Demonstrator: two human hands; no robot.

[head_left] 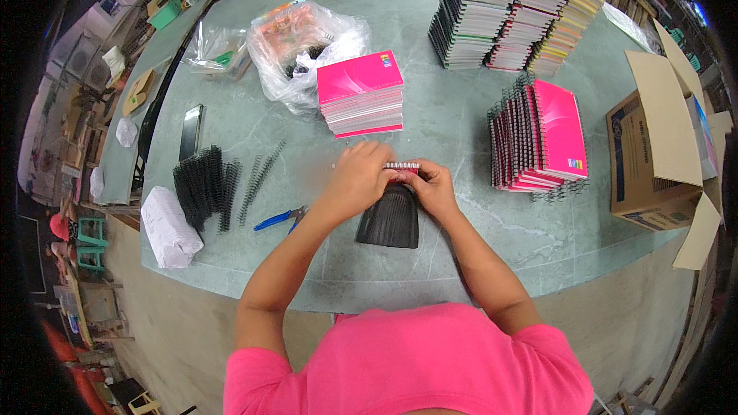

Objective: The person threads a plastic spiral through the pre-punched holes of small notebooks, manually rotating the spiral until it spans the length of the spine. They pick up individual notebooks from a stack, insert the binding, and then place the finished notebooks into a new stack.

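Observation:
Between my hands, a small pink notebook (401, 175) stands with its spine edge up, a row of holes or coil loops along it. My right hand (435, 188) is closed on its right end, thumb against the cover. My left hand (360, 175) is closed at its left end; its fingertips are partly hidden, and a faint blur lies to its left. Just below the notebook is a black ribbed wedge-shaped block (390, 219). Blue-handled pliers (278, 219) lie by my left forearm. Loose black spiral coils (260, 180) lie farther left, beside a thick pile of coils (201, 188).
Pink-covered unbound books (360, 81) are stacked ahead, beside a plastic bag (296, 50). Coil-bound pink notebooks (557, 129) stand to the right, near an open cardboard box (653, 154). Tall notebook stacks (477, 11) rise behind. A white wrapped bundle (169, 228) sits at the left edge.

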